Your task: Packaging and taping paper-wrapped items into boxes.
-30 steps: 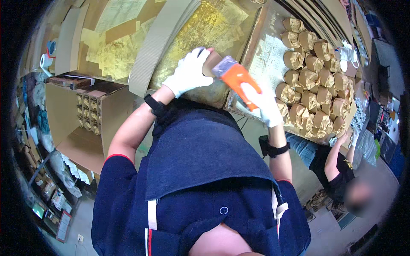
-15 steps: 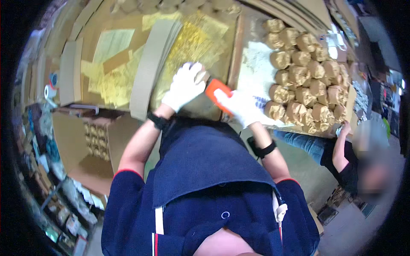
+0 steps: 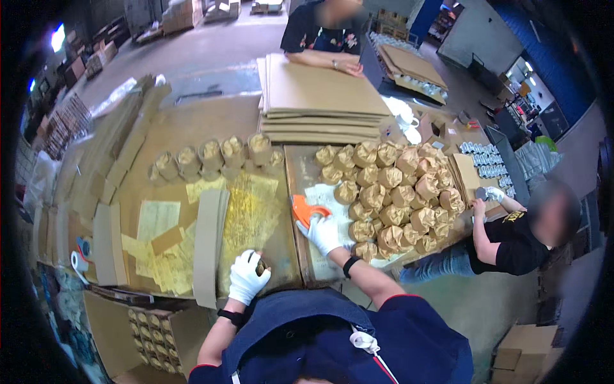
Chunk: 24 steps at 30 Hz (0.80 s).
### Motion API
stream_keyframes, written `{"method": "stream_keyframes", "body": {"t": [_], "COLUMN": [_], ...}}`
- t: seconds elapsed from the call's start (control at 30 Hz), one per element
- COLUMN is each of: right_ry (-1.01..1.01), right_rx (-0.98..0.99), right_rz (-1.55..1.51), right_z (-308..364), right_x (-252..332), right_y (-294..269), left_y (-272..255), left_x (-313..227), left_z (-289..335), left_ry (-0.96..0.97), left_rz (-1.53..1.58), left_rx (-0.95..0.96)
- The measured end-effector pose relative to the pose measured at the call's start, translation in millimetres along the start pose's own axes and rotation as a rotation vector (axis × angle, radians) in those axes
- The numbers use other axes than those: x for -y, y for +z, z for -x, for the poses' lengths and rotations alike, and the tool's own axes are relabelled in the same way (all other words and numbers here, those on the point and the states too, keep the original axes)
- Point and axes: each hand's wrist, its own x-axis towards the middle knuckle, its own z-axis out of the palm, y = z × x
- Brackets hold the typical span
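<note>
Both my hands wear white gloves. My right hand [image 3: 322, 232] grips an orange tape dispenser [image 3: 305, 208] that rests on the table beside a pile of paper-wrapped round items [image 3: 390, 192]. My left hand [image 3: 247, 276] is closed around a small brown object [image 3: 260, 267] at the table's near edge, next to a long folded cardboard strip [image 3: 208, 246] and gold patterned sheets [image 3: 249, 217].
A stack of flat cardboard sheets [image 3: 320, 96] lies at the far side, where another person [image 3: 323, 32] leans on it. A second person [image 3: 511, 237] crouches at the right. A row of wrapped items [image 3: 211, 157] stands mid-table. An open box of packed items [image 3: 150, 333] sits lower left.
The view has swung up to show the whole table. My right hand has moved apart from my left and set the orange dispenser down by the wrapped pile.
</note>
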Motion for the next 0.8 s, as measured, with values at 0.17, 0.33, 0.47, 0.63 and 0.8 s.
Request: {"method": "stream_keyframes", "body": {"t": [0.17, 0.33, 0.47, 0.63, 0.8], "right_ry": [0.094, 0.047, 0.06, 0.071, 0.058], "right_rx": [-0.02, -0.042, -0.052, -0.076, -0.049], "right_rz": [-0.085, -0.187, -0.174, -0.098, -0.13], "right_z": [-3.5, -9.5, -6.7, -4.2, -6.2], "right_x": [3.7, 2.0, 3.2, 1.8, -0.8], "right_y": [-4.0, -5.3, -6.5, -2.3, 4.1], "left_y": [4.9, 4.3, 5.5, 3.1, 2.4], "left_x": [1.9, 2.0, 2.7, -1.9, -3.0], "left_z": [-13.7, -16.2, -15.2, -14.0, -16.0], "left_ry": [0.111, 0.107, 0.131, 0.099, 0.087], "left_rz": [0.008, 0.021, 0.005, 0.023, 0.022], "left_rx": [-0.102, -0.088, -0.111, -0.112, -0.11]}}
